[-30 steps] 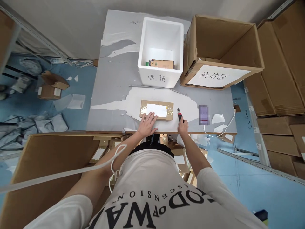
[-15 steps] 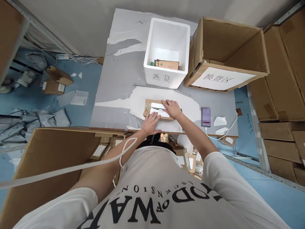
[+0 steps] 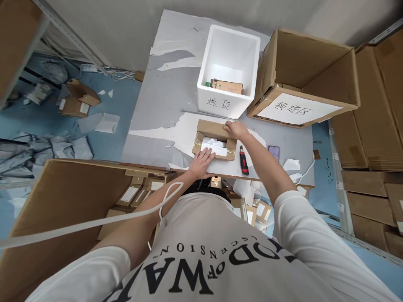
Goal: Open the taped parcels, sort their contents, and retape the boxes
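A small cardboard box (image 3: 232, 147) lies on the table with its far flap (image 3: 210, 126) raised. Inside it are white paper (image 3: 217, 149) and some small contents I cannot make out. My right hand (image 3: 237, 129) pinches the upper right corner of that flap. Across the near edge of the box rests my left hand (image 3: 201, 163), its fingers stretched out onto the white inside. A red and black utility knife (image 3: 244, 161) lies just right of the box, below my right forearm.
Behind the box stand a white foam bin (image 3: 220, 102) holding a few small boxes and a large open carton (image 3: 264, 84) with a handwritten sheet. A phone (image 3: 274, 152) with a cable and paper scraps (image 3: 291, 164) lie to the right. A big carton (image 3: 72, 201) of parcels is at lower left.
The box was closed under both hands and now its top is open. My right hand has risen with the far flap, and the utility knife has come into view.
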Action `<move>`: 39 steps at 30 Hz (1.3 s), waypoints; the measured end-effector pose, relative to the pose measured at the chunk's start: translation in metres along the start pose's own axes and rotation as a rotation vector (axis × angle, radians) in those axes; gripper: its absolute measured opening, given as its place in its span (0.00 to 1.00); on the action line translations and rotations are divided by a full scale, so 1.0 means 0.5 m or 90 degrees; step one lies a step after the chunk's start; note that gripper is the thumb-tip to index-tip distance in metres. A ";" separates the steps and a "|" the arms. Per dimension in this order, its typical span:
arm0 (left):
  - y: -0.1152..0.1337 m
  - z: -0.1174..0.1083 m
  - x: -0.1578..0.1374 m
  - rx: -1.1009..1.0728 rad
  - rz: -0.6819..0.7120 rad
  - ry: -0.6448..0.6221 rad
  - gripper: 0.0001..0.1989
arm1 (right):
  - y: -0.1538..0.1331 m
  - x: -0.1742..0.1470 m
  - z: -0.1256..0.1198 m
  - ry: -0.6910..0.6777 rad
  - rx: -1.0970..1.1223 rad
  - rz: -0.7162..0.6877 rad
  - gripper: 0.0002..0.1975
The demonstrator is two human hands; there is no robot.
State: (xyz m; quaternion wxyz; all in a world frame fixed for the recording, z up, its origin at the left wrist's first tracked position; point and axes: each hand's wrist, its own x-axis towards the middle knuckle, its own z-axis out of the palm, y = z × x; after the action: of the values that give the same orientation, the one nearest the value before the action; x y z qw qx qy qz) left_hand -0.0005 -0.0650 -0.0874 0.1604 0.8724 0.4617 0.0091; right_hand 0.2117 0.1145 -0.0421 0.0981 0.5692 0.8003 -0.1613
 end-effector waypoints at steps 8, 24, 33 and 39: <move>-0.068 -0.038 0.009 -0.052 -0.008 0.057 0.37 | -0.031 -0.106 0.070 0.254 -0.029 -0.176 0.22; -0.251 -0.049 0.085 -0.167 0.055 0.110 0.43 | -0.154 -0.202 0.107 0.080 -0.025 -0.085 0.13; -0.226 -0.056 0.089 -0.118 0.035 0.053 0.40 | -0.109 -0.305 0.225 0.181 -0.057 -0.232 0.18; -0.213 -0.115 0.072 -0.020 0.063 -0.098 0.48 | -0.113 -0.303 0.181 0.199 0.150 -0.124 0.16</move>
State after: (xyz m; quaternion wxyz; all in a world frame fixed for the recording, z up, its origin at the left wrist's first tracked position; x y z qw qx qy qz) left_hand -0.0745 0.0354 -0.0684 0.2085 0.8897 0.4040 -0.0429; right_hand 0.2063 -0.0692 -0.0660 -0.1109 0.5145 0.8327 -0.1722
